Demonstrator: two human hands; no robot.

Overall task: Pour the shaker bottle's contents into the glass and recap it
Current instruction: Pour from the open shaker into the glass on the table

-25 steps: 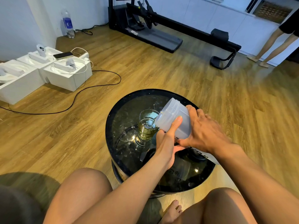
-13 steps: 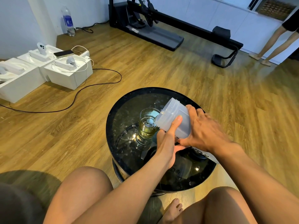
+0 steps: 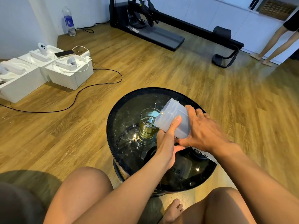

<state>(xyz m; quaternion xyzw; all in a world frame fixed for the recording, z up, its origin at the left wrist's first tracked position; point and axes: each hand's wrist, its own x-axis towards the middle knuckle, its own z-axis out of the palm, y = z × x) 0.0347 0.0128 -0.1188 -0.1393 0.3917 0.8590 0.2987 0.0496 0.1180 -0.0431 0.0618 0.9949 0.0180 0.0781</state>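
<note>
In the head view, hardly anything has shifted in the last second, and that is itself the news. You still hold the bottle [image 3: 174, 117] at the same steep tilt over the table [image 3: 152, 91], its open mouth resting at the near-right rim of the glass [image 3: 148, 126]. Both hands are where they were.

Your right hand [image 3: 205, 131] is clamped over the bottle's base end, fingers spread across the top and the thumb tucked underneath. Your left hand [image 3: 167, 143] holds it from below. The thumb lies straight up the near wall, while the fingers are hidden under the bottle, so you can't see how far they wrap.

The glass stands upright, well in from the table's edge, with yellowish liquid [image 3: 147, 131] filling somewhat over half of it. The level looks about the same as a second ago, and no clear stream shows at the mouth. My reading is that the pour is down to its last trickle or already finished. The bottle's wall is too cloudy to show what is left inside.

If it is empty, what remains for you is to bring the bottle upright, free one hand and fit the cap. I cannot pick the cap out on the dark, reflective tabletop, so find it before you let go with either hand. Lift the mouth clear of the rim as you right the bottle, or the glass could be nudged.
</note>
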